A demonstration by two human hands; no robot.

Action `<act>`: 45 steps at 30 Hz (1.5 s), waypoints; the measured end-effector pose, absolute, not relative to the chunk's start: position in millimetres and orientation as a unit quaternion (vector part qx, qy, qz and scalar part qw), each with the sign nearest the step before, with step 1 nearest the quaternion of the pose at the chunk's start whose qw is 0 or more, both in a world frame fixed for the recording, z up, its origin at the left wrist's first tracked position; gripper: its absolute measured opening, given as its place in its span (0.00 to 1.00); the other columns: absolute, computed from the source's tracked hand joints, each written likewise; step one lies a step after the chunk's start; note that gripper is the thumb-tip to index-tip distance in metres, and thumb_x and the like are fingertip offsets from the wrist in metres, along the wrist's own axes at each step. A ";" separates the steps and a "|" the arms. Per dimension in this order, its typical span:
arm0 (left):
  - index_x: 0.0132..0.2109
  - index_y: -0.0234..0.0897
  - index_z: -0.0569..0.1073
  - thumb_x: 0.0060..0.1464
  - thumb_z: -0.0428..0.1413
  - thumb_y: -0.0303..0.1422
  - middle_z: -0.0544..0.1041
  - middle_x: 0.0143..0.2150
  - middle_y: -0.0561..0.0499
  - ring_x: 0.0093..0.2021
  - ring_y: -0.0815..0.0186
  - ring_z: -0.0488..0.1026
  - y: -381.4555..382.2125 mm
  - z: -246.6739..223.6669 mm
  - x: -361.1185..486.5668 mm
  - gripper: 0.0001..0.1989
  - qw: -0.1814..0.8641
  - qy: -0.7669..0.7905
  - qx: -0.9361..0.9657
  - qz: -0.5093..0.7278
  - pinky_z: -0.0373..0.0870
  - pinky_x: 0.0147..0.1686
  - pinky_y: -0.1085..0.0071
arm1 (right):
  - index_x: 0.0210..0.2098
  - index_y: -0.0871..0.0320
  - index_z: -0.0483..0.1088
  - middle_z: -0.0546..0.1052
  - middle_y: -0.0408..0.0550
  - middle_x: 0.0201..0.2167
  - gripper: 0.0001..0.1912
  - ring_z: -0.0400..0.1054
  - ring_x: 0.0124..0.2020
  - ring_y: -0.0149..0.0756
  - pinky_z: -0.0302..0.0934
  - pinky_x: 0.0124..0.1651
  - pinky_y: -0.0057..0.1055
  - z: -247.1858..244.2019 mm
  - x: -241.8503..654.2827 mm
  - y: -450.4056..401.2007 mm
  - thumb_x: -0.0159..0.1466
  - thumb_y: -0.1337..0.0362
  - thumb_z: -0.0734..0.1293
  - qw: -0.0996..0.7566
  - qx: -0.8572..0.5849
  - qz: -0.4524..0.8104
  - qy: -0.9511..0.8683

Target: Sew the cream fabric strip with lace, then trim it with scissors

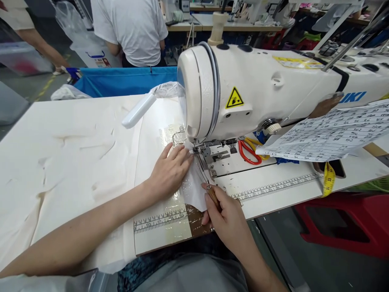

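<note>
A wide cream fabric sheet [67, 154] covers the left part of the sewing table [273, 198], wrinkled in places. Behind it stands a blue fabric bin [121, 81], with a person in a white T-shirt [130, 28] beyond.

My left hand [170, 170] lies flat, palm down, fingers spread and gripping nothing, pressing a small white fabric piece [194, 190] against the table. Its fingertips sit just beside the presser foot [199, 151]. The white piece runs from under that foot back toward the table's front edge, over a taped ruler strip [161, 219].

My right hand [227, 219] is closed around a wooden-handled awl [212, 196]; its thin metal shaft points up toward the presser foot, lying over the white piece.

Above stands the white Juki sewing machine [258, 85]. Red-handled scissors [249, 152] lie on its bed, right of the needle plate. Further right, a printed paper sheet [331, 134] rests against the machine, and a yellow measuring tape [329, 178] hangs over the table edge.
</note>
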State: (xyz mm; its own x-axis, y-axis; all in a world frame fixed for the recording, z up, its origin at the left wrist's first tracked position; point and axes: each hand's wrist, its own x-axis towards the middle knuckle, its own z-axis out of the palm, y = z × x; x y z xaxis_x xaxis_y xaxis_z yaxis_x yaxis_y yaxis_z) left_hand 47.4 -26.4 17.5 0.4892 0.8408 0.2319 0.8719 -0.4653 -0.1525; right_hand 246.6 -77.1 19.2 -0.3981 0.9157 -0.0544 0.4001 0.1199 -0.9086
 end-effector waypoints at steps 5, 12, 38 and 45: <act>0.58 0.25 0.70 0.65 0.45 0.31 0.69 0.59 0.38 0.62 0.51 0.62 -40.9 20.8 62.7 0.20 0.081 -0.483 -0.868 -0.086 0.60 0.63 0.51 | 0.52 0.66 0.68 0.72 0.40 0.17 0.18 0.70 0.18 0.35 0.65 0.26 0.28 18.6 253.8 -81.3 0.71 0.62 0.54 0.278 -0.486 0.434 -0.706; 0.59 0.22 0.69 0.66 0.45 0.34 0.67 0.62 0.35 0.63 0.50 0.62 -48.6 12.7 69.7 0.22 0.080 -0.470 -0.874 -0.092 0.59 0.64 0.51 | 0.50 0.64 0.70 0.78 0.52 0.35 0.16 0.74 0.32 0.39 0.65 0.32 0.31 17.4 265.7 -85.3 0.71 0.66 0.54 0.280 -0.470 0.318 -0.775; 0.63 0.20 0.63 0.65 0.45 0.35 0.62 0.64 0.33 0.65 0.48 0.57 -55.1 15.7 71.4 0.25 0.051 -0.457 -0.887 -0.045 0.54 0.65 0.51 | 0.52 0.56 0.70 0.73 0.43 0.27 0.17 0.67 0.22 0.32 0.65 0.25 0.25 3.3 307.9 -87.2 0.73 0.54 0.59 0.326 -0.527 0.408 -0.670; 0.63 0.20 0.63 0.65 0.46 0.35 0.62 0.64 0.31 0.64 0.47 0.58 -55.4 13.4 70.7 0.26 0.051 -0.452 -0.889 -0.060 0.55 0.64 0.51 | 0.57 0.55 0.68 0.77 0.52 0.47 0.17 0.74 0.45 0.41 0.72 0.41 0.29 4.6 302.6 -90.8 0.72 0.56 0.61 0.343 -0.538 0.325 -0.698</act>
